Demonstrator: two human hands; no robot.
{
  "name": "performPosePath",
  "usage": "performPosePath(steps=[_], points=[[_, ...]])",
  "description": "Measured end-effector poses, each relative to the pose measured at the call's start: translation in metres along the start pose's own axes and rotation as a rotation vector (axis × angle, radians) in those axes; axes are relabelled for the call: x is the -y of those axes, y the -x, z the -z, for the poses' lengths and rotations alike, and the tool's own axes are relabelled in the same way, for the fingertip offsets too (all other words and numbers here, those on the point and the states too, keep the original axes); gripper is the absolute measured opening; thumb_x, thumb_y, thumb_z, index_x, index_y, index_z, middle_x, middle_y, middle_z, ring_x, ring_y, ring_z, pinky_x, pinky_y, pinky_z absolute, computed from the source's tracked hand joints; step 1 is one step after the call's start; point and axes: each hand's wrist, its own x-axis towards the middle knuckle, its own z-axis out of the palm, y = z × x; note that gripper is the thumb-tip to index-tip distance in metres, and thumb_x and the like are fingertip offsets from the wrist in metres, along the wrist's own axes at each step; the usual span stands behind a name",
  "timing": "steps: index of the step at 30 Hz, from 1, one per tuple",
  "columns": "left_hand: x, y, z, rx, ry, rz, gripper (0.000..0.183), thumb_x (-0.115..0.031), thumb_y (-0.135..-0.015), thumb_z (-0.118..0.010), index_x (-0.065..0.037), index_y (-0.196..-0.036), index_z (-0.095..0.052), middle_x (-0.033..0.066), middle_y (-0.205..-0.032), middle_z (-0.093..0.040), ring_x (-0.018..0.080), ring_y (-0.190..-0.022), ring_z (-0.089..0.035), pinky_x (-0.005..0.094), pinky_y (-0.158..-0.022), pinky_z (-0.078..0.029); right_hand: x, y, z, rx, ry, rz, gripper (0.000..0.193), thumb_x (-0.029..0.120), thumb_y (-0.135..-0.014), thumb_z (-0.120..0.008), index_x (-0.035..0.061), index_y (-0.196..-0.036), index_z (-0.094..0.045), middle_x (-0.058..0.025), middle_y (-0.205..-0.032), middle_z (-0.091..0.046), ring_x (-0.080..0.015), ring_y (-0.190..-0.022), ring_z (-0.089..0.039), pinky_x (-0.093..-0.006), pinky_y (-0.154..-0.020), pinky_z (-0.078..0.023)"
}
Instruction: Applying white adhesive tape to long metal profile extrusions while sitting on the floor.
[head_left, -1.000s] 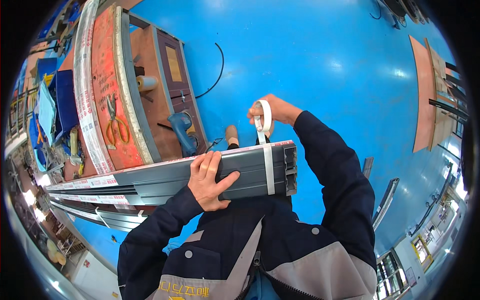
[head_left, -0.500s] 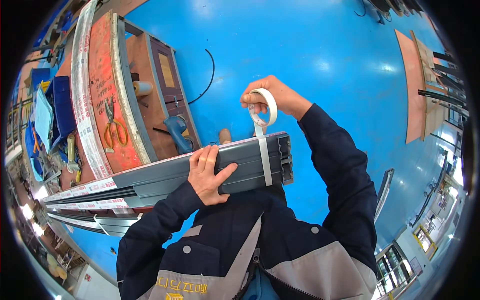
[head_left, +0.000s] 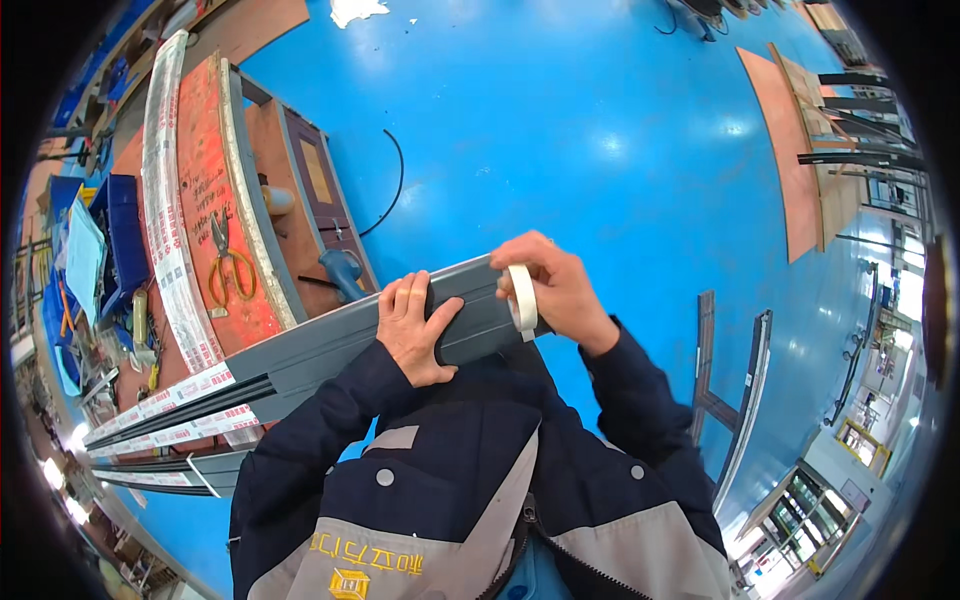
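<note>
A long bundle of dark grey profiles (head_left: 300, 370) runs from the lower left to the middle, its outer faces partly covered by printed protective film. My left hand (head_left: 412, 325) grips the bundle, fingers bent over its far edge and thumb spread across the upper face. At the right end, my right hand (head_left: 562, 292) pinches a roll of white tape (head_left: 522, 300). The roll stands on edge close against the profiles. My hand and the roll hide most of that end, and the tape strip around it cannot be made out.
On the left, a red-topped bench (head_left: 240, 310) holds orange-handled scissors (head_left: 230, 265), a film-wrapped strip (head_left: 165, 200) and blue bins (head_left: 122, 240). A blue power tool (head_left: 343, 272) rests on its lower shelf. Dark frame pieces (head_left: 735, 400) lie on the blue floor at right, and boards (head_left: 785, 160) lean farther off.
My right hand has brought the tape roll from beyond the far edge down over the bundle's end toward me. My left hand keeps its grip. The whole view has shifted slightly.
</note>
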Motion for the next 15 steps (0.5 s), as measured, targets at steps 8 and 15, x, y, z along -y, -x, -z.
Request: performPosePath(steps=[8, 15], points=[[0.0, -0.001, 0.0, 0.011, -0.008, -0.023, 0.103, -0.039, -0.038, -0.088, -0.017, -0.134, -0.058, 0.0238, -0.146, -0.038, 0.0441, -0.127, -0.041, 0.0557, -0.11, -0.029, 0.016, 0.06, -0.031, -0.386, -0.548, -0.242, 0.037, -0.001, -0.095, -0.061, 0.002, -0.13, -0.053, -0.0122, -0.115, -0.059, -0.0161, -0.073, -0.061, -0.027, -0.068, -0.05], [0.001, -0.001, 0.007, 0.018, -0.045, -0.039, 0.101, -0.038, -0.041, -0.087, -0.016, -0.134, -0.057, 0.0256, -0.144, -0.038, 0.0449, -0.127, -0.041, 0.0551, -0.11, -0.029, 0.043, 0.098, -0.055, -0.724, -0.364, -0.33, 0.038, 0.006, -0.096, -0.062, 0.0016, -0.132, -0.052, -0.01, -0.095, -0.064, -0.0153, -0.066, -0.059, -0.0258, -0.06, -0.048]])
